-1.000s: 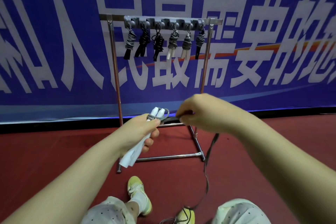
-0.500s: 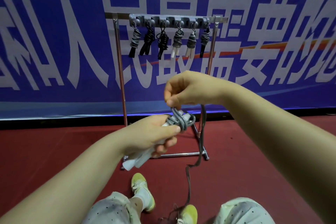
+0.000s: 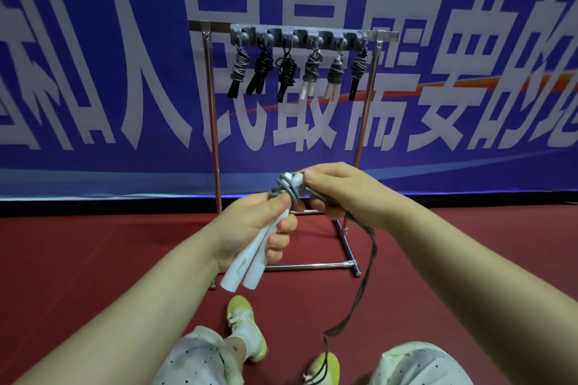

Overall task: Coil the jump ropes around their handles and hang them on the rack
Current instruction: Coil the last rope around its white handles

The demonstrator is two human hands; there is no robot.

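Note:
My left hand (image 3: 250, 228) grips two white jump rope handles (image 3: 247, 266) held side by side, their tops pointing up towards the rack. A few turns of grey rope (image 3: 289, 191) lie around the handle tops. My right hand (image 3: 341, 194) pinches the rope beside those turns. From that hand the loose dark rope (image 3: 366, 278) hangs down to the floor by my right shoe. Behind stands the metal rack (image 3: 215, 141), with several coiled jump ropes (image 3: 312, 69) hanging from its grey hook bar (image 3: 297, 37).
A blue banner (image 3: 93, 72) with large white characters covers the wall behind the rack. The floor (image 3: 93, 259) is dark red. My yellow shoes (image 3: 247, 328) and dotted trouser knees show at the bottom edge. The rack's base bar (image 3: 312, 266) lies just past my hands.
My right hand came down from above the handles to their right side, carrying the rope round them. More turns lie on the handle tops than a second ago.

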